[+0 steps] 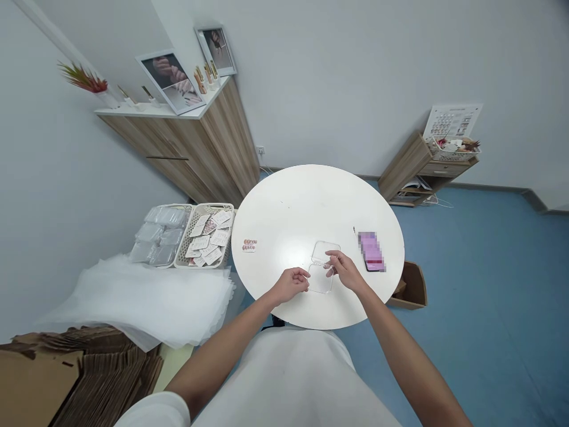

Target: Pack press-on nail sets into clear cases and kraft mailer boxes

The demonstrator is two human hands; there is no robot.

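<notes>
A clear plastic box (320, 282) with its hinged lid folded open lies over the near half of the round white table (306, 201). At the box's left edge, my left hand (291, 285) is closed with thumb and fingertips on the rim. My right hand (345, 270) pinches the box's right side near the hinge, its fingers partly hiding that edge. Nothing shows inside the box. To the left on the table sits a small card (249, 245) with rows of pinkish pieces that look like false nails.
A phone (372, 251) lies at the table's right. Left of the table stand a basket of cards (180, 255), a basket of clear packets (171, 237), white foam sheets (133, 296) and stacked cardboard (102, 379). An open carton (413, 284) is on the floor at right.
</notes>
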